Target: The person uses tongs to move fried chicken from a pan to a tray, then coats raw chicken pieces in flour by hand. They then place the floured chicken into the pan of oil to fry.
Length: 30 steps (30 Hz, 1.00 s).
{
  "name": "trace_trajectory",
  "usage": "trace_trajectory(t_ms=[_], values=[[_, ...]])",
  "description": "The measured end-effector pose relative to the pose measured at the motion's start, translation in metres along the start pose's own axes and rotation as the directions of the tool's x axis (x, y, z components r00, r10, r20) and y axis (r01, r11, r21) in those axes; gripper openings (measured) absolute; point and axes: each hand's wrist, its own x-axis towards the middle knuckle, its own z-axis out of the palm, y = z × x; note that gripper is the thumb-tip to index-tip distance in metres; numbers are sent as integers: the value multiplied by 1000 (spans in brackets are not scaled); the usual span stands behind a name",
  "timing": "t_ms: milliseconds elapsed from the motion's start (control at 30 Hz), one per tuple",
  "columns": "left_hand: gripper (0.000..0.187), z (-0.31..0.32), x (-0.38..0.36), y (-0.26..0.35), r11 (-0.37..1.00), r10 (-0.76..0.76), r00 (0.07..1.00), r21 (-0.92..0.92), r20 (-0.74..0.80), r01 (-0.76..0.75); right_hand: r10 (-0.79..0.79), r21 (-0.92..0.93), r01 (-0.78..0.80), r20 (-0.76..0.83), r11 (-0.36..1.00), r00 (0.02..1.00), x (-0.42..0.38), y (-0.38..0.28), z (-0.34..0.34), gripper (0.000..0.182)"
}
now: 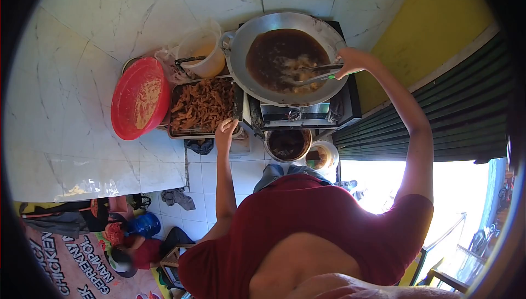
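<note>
My right hand (350, 61) is closed around a pair of metal tongs (324, 68), with a bit of green showing near the grip. The tongs reach into dark oil (268, 52) in a large wok (249, 88), where pale pieces of food (298, 72) fry amid bubbles. My left hand (226, 128) is at the near right corner of a metal tray (189, 134), its fingers bent over the rim. Brown fried pieces (203, 104) fill that tray.
A red basin (123, 118) with pale batter or flour stands left, near a plastic tub (211, 63). The wok sits on a stove (294, 114). Below are a dark-filled pot (287, 145) and a white bucket (330, 154). Another person (145, 252) is at lower left.
</note>
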Motion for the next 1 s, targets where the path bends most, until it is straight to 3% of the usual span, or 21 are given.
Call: trace_trajectory(t_ms=[200, 300, 500, 700, 800, 900, 1000], values=[[55, 0, 0, 0, 1000, 12, 1000, 0, 1, -12, -52, -59, 42, -179, 997, 982, 6, 14, 12, 59], [54, 1, -1, 1, 1000, 14, 1000, -22, 5, -14, -152, -107, 122, -344, 987, 927, 17, 30, 22, 54], [53, 0, 4, -11, 998, 41, 999, -57, 14, -40, -45, -149, -9, -357, 989, 933, 28, 32, 24, 52], [52, 0, 7, -16, 999, 37, 999, -40, 4, -36, 109, 48, -98, -407, 994, 907, 9, 19, 12, 53], [52, 0, 5, -13, 999, 29, 1000, -25, 2, -29, 98, 104, -55, -462, 993, 881, 3, 25, 13, 53], [53, 1, 3, -10, 999, 30, 1000, -40, 9, -30, 231, 309, -117, -366, 944, 902, -14, 17, 6, 54], [53, 0, 4, -11, 999, 19, 1000, -27, 7, -19, 296, 346, -214, -202, 913, 934, -24, 10, -2, 53]])
